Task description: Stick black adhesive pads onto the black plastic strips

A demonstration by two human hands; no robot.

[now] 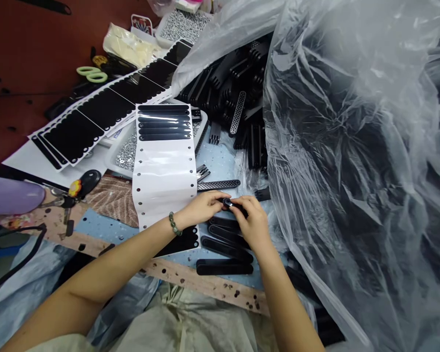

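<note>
My left hand (201, 208) and my right hand (253, 222) meet over a small black strip (228, 203) with a rounded end, pinching it between their fingertips. A white backing sheet (164, 181) with several black strips (164, 122) along its far end lies just left of my left hand. Several loose black strips (223, 244) lie under and in front of my right hand. A black perforated strip (218, 185) lies just beyond my fingers. A beaded bracelet (174, 224) circles my left wrist.
Clear plastic sheeting (352, 146) fills the right side. Black comb-like parts (227, 93) lie heaped beyond my hands. Further left are a tray of small silver parts (126, 151), a long sheet of black pads (106, 107), and green-handled scissors (91, 73).
</note>
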